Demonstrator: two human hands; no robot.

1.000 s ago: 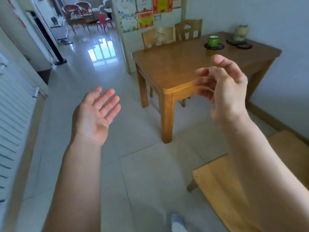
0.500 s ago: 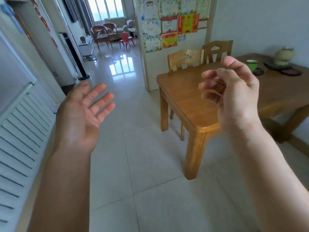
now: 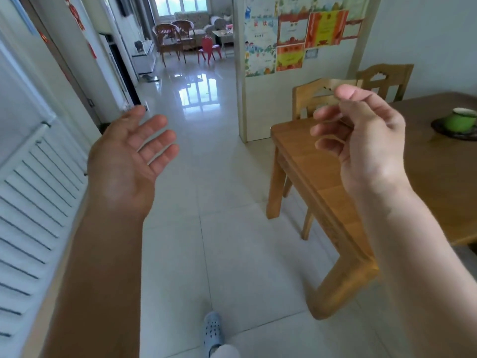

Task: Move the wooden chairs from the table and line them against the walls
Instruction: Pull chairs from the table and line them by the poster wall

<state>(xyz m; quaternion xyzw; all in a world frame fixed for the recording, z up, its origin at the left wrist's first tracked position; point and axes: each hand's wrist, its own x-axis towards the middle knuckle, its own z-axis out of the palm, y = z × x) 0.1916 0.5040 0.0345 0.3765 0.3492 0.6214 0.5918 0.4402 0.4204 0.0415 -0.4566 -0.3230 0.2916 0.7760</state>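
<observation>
A wooden table (image 3: 304, 156) stands at the right, its near corner leg low in view. Two wooden chairs are tucked in on its far side: the nearer chair (image 3: 307, 99) shows its backrest behind my right hand, and the second chair (image 3: 384, 78) stands further right against the wall. My left hand (image 3: 129, 161) is raised over the tiled floor, palm up, fingers spread, holding nothing. My right hand (image 3: 361, 146) hovers above the table's near edge with fingers loosely curled and apart, empty.
A white louvred panel (image 3: 31, 197) lines the left wall. A green cup (image 3: 462, 120) on a dark coaster sits on the table. A partition with posters (image 3: 296, 37) stands behind the chairs. The tiled hallway (image 3: 196, 104) runs ahead to rattan chairs (image 3: 170, 37) and a red stool.
I have walked forward along the table's side; the table and chairs now sit closer and further right. The chair seat at the lower right has left the view. Both hands stay empty.
</observation>
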